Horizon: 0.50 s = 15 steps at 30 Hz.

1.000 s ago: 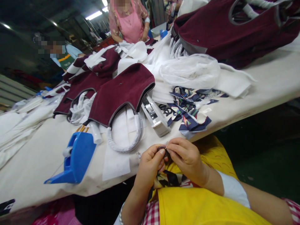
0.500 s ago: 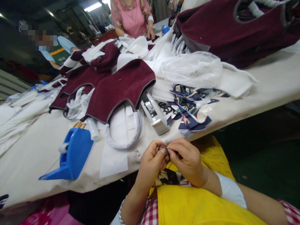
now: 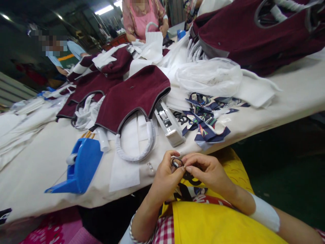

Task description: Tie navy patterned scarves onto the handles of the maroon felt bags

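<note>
Over my lap, near the table's front edge, my left hand point(image 3: 168, 174) is closed on a thin dark loop point(image 3: 174, 160) with a small shiny metal piece at it. My right hand point(image 3: 208, 171) meets it from the right, its thumb and forefinger pinched on the loop's end. Black ring-shaped pieces point(image 3: 194, 180) hang just under my right fingers; how they join the loop is hidden. Patterned navy and cream fabric point(image 3: 199, 190) lies on my lap below both hands. A small metal buckle-like piece point(image 3: 150, 166) rests on the table left of my hands.
Ahead lie a maroon bag point(image 3: 134, 95) with a wrapped handle, a silver tape dispenser point(image 3: 169, 123), and patterned scarves point(image 3: 209, 125). A blue tape dispenser point(image 3: 85, 166) stands at the left. Larger maroon bags point(image 3: 243, 37) lie back right. Two people work across the table.
My right hand has shifted slightly right and down, and the black ring-shaped pieces now show beneath it. The loop has turned, exposing its metal piece. Across the table, a person has lifted a white-wrapped handle.
</note>
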Available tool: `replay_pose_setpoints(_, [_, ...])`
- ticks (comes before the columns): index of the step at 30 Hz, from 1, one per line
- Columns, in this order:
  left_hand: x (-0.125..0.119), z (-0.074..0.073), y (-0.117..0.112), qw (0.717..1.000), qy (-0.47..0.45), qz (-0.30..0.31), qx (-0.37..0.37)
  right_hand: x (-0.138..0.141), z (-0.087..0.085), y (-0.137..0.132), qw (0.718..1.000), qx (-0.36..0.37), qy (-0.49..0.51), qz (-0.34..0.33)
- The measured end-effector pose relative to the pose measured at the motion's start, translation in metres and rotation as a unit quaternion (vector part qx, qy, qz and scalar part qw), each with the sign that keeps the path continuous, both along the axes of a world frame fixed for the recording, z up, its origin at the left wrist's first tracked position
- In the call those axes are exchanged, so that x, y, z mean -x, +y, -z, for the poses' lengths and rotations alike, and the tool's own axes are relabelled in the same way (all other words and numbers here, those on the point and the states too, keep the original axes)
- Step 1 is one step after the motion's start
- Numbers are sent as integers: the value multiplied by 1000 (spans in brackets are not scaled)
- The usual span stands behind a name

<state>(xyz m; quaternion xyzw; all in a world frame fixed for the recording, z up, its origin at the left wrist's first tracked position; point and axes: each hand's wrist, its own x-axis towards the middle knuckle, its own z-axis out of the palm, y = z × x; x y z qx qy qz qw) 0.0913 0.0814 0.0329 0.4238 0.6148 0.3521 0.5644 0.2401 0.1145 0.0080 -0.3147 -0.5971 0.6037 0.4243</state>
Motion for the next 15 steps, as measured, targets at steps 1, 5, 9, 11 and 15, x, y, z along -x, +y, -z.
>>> replay_pose_setpoints(1, [0,1,0,1000,8,9,-5,0,-1,0,1000,4,-4,-8])
replay_pose_setpoints(5, [-2,2,-1,999,10,33,-21,0,-2,0,1000,2,-25,-8])
replay_pose_setpoints(9, [-3,2,-1,999,-5,45,7,0,3,0,999,-29,-34,21])
replay_pose_setpoints(11, [-2,1,-1,998,-16,50,18,0,5,0,997,-54,-38,36])
replay_pose_setpoints(15, [3,2,1,999,-17,27,12,-4,8,1,992,-104,-56,52])
